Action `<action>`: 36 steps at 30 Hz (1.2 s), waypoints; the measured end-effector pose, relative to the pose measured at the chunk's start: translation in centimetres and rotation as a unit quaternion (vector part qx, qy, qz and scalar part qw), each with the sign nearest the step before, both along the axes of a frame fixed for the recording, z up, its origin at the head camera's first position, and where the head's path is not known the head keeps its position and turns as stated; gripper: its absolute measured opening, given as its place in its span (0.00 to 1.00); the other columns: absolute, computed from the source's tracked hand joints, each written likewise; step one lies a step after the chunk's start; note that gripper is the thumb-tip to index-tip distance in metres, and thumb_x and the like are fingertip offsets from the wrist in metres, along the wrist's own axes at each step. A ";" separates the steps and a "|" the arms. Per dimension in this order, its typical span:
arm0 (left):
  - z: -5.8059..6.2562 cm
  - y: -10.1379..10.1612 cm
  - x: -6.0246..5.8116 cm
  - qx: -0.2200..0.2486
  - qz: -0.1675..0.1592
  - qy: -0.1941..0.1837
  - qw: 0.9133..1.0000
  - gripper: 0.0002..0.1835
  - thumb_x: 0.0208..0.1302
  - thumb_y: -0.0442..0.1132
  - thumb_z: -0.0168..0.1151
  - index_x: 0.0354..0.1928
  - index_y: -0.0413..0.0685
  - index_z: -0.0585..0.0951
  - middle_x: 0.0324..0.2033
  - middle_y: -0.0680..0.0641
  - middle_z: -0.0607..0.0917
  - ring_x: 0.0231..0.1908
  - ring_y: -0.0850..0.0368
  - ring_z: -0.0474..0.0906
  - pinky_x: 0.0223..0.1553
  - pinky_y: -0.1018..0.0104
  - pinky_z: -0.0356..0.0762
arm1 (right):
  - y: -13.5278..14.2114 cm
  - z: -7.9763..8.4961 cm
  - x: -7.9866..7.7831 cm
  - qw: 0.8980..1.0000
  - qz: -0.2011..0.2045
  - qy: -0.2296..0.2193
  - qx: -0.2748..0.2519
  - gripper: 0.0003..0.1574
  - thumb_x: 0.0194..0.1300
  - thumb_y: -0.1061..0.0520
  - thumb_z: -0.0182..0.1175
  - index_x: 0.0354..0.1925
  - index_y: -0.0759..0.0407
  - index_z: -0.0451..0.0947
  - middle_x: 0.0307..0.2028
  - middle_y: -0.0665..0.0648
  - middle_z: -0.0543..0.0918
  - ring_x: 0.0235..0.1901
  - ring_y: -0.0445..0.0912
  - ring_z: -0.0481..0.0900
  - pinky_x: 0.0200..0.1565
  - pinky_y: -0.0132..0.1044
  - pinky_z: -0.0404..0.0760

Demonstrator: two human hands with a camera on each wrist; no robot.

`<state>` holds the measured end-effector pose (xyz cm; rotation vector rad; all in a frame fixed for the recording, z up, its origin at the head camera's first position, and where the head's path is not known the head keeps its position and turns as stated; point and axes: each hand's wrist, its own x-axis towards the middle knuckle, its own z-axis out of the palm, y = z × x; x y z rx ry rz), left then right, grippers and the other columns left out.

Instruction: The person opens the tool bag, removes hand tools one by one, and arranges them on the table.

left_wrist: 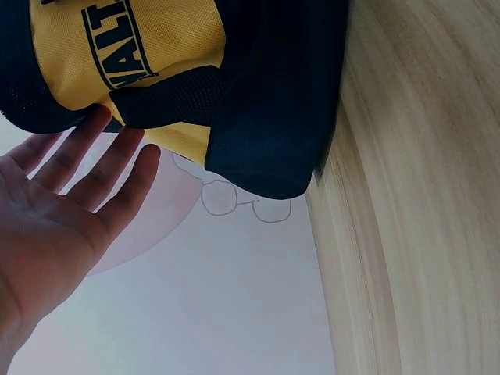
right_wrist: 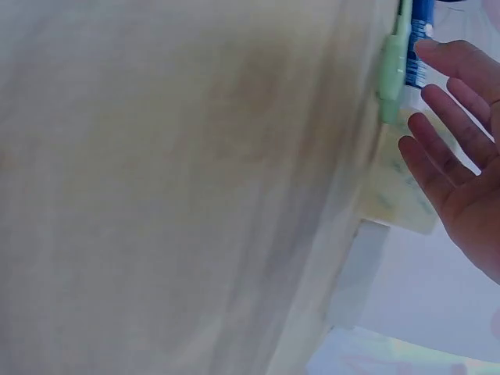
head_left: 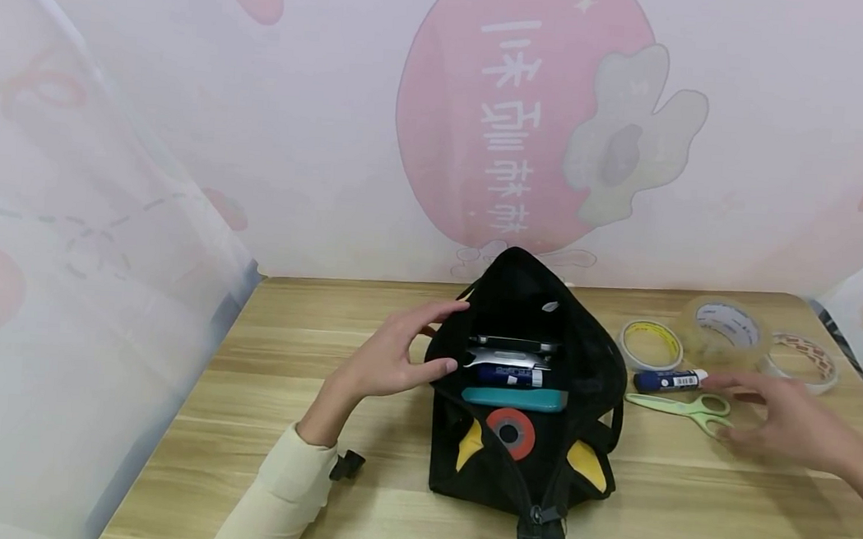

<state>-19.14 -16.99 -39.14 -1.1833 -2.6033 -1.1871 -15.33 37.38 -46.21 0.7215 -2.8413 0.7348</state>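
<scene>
A black bag (head_left: 449, 460) with yellow patches stands unzipped on the table, its mouth wide. My left hand (head_left: 397, 350) touches the bag's left rim, its fingers fairly straight; the left wrist view shows the fingertips against the yellow side panel (left_wrist: 176, 47). Inside the bag lie a teal case (head_left: 516, 399), a dark blue tube (head_left: 502, 377) and silver and black items behind them. My right hand (head_left: 786, 419) hovers with parted fingers beside light green scissors (head_left: 679, 407) and a blue tube with a white end (head_left: 662, 381). Nothing is held in it.
Behind the scissors lie a tape roll with a yellow core (head_left: 652, 346), a wide clear tape roll (head_left: 724, 330) and a roll with a red-printed core (head_left: 804, 361). A printed cloth (head_left: 336, 132) hangs along the wood-grain table's (head_left: 244, 423) back edge.
</scene>
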 end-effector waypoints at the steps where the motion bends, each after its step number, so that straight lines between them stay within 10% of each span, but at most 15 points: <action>1: 0.0 0.0 0.0 0.000 0.000 0.000 1.000 0.38 0.68 0.45 0.69 0.79 0.49 0.70 0.75 0.47 0.77 0.71 0.49 0.77 0.65 0.50 0.85 | 0.1 0.2 0.0 1.000 -0.002 0.006 -0.001 0.43 0.41 0.58 0.89 0.58 0.55 0.86 0.54 0.53 0.89 0.50 0.22 0.78 0.47 0.17 0.82; 10: -0.1 0.0 0.0 0.002 0.001 0.001 1.000 0.39 0.68 0.45 0.69 0.79 0.48 0.70 0.75 0.46 0.77 0.71 0.49 0.78 0.64 0.50 0.85 | -0.8 2.2 -0.2 0.998 -0.014 0.056 0.008 0.45 0.41 0.57 0.90 0.60 0.54 0.86 0.55 0.57 0.90 0.49 0.23 0.79 0.46 0.12 0.78; 16: 0.0 0.0 0.0 0.003 0.000 0.007 1.000 0.39 0.67 0.45 0.69 0.79 0.49 0.71 0.75 0.47 0.77 0.70 0.49 0.78 0.63 0.51 0.86 | -2.0 3.1 -0.4 0.997 -0.005 0.071 -0.012 0.42 0.43 0.59 0.89 0.59 0.53 0.87 0.57 0.39 0.85 0.54 0.12 0.68 0.48 0.10 0.76; 24: -0.1 -0.1 0.0 -0.001 0.003 0.003 1.000 0.39 0.68 0.45 0.69 0.79 0.50 0.70 0.75 0.48 0.77 0.69 0.48 0.79 0.63 0.50 0.86 | -4.0 5.5 -0.6 0.997 -0.002 0.068 -0.033 0.45 0.44 0.61 0.88 0.62 0.50 0.86 0.59 0.60 0.88 0.49 0.21 0.80 0.51 0.08 0.72; 36: -0.2 -0.2 -0.3 -0.003 0.004 0.002 1.000 0.39 0.68 0.45 0.69 0.79 0.51 0.70 0.75 0.48 0.77 0.68 0.47 0.79 0.63 0.50 0.86 | -7.9 9.2 -1.4 0.994 0.041 0.087 -0.060 0.45 0.47 0.61 0.87 0.64 0.46 0.84 0.57 0.43 0.87 0.51 0.21 0.81 0.56 0.11 0.74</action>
